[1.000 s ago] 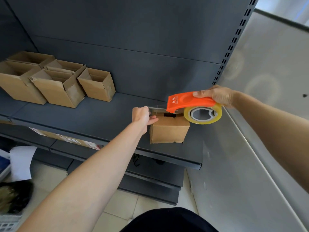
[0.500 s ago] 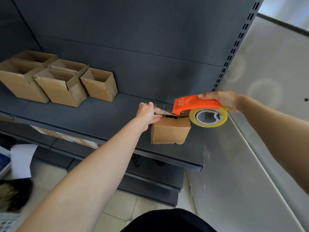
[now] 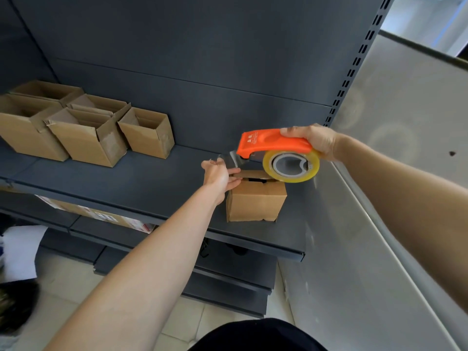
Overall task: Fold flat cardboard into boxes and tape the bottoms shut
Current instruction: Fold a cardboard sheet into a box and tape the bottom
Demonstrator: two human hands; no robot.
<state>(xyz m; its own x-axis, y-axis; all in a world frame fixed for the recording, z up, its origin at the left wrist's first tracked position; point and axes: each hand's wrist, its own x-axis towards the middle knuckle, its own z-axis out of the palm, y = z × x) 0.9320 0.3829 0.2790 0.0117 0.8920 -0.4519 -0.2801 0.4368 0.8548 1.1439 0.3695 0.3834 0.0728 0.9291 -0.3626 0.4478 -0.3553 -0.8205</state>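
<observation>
A small folded cardboard box stands on the dark shelf near its right end, flaps on top with a dark gap between them. My right hand grips an orange tape dispenser with a yellowish tape roll, held just above the box's top. A strip of clear tape runs from the dispenser toward my left hand. That hand is at the box's top left edge, fingers on the flap and pinching the tape end.
Several open-topped cardboard boxes stand at the shelf's left. A grey metal side panel rises on the right. Lower shelves hold flat cardboard. White paper lies on the tiled floor at lower left.
The dispenser has lifted slightly and moved a little right, drawing out tape. My left hand has dropped from a raised fist to the box's top left edge, fingers extended along the flap.
</observation>
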